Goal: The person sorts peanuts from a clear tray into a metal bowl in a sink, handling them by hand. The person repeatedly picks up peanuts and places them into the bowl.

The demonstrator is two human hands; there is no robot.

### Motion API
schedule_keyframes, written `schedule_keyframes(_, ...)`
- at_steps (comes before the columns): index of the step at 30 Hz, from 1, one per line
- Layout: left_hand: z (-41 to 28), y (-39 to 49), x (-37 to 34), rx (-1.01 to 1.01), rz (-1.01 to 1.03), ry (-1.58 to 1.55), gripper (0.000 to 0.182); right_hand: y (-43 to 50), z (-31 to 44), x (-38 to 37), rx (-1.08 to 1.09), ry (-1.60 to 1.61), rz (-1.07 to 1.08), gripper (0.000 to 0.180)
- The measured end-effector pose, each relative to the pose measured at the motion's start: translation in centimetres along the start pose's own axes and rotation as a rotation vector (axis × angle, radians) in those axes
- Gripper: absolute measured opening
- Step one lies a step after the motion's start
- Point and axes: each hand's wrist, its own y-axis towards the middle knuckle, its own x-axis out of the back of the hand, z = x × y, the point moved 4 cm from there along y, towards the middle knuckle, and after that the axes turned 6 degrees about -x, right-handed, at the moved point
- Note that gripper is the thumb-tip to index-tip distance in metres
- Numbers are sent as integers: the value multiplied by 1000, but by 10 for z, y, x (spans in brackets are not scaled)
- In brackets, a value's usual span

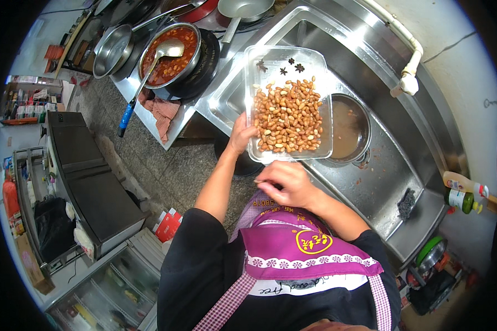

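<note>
My left hand [243, 134] grips the near left side of a clear plastic container [288, 155], thumb at its wall. Inside lies a heap of shelled peanuts [289, 116], most in reddish-brown skins and a few pale. Several dark star anise pods [299, 68] sit at the container's far end. Just below the near rim is my right hand [290, 182], its fingers curled towards the thumb. Something small and pale shows at its fingertips; whether it is held or is a nail is unclear. Beneath the container, cloudy brownish water stands in a metal pot [368, 128].
The pot stands in a stainless steel sink [381, 198], with a dark scouring pad [406, 203] at the right. A ladle [170, 49] rests in a pot of red stew [148, 82] at upper left. A pink cloth [161, 113] hangs over the counter edge. A white pipe [414, 51] juts above the sink.
</note>
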Motion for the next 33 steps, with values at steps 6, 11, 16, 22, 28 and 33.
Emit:
schedule_keyframes(6, 6, 3, 0, -93, -33, -57, 53, -7, -25, -31, -47, -316, 103, 24)
schedule_keyframes(11, 6, 5, 1, -113, -35, -44, 52, 28, -58, 9, -157, -553, -182, 21)
schedule_keyframes(16, -9, 1, -4, -128, -53, -3, 45, 62, -85, 17, -91, -660, 35, 22)
schedule_keyframes(22, -19, -1, -7, -117, -57, -46, 43, 72, -102, 17, -49, -680, 122, 18)
schedule_keyframes(28, -14, -1, -6, -86, -48, -58, 43, 76, -107, 20, 78, -643, 172, 16)
schedule_keyframes(33, -11, 1, -5, -70, -44, -51, 46, 76, -100, 26, 59, -593, 156, 17)
